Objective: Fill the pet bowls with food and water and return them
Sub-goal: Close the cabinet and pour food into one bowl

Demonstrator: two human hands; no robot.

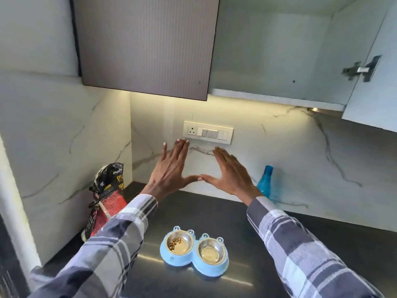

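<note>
We see both hands raised flat in front of the marbled wall, fingers straight and together, thumbs meeting tip to tip: the left hand (pixel 169 168) and the right hand (pixel 231 171) are fully open and hold nothing. Below them, on the dark glossy tabletop (pixel 322 244), sits the pale blue plastic double feeder with 2 steel bowls (pixel 194 253); its left bowl (pixel 180 243) shows a small scatter of brown kibble and its right bowl (pixel 211 251) looks dry, though the shine of the steel makes us unsure. We judge the filling barely begun. The crumpled black and red pet food bag (pixel 105 198) stands at the left, close to the wall corner, partly behind the left checked sleeve (pixel 120 233), and the translucent blue plastic water bottle (pixel 265 181) stands at the right against the wall, behind the right wrist. The risks we foresee come from those positions: a hand dropping from this height could brush the tall, narrow bottle and tip it, and a sleeve swinging back could topple the bag. Pouring kibble from a wide crumpled mouth into a small bowl could overshoot into the neighbouring bowl, and carrying a joined feeder with water in 1 side could slop it into the food. The white cabinet door (pixel 369 93) hanging open at upper right is a thing to bump.
</note>
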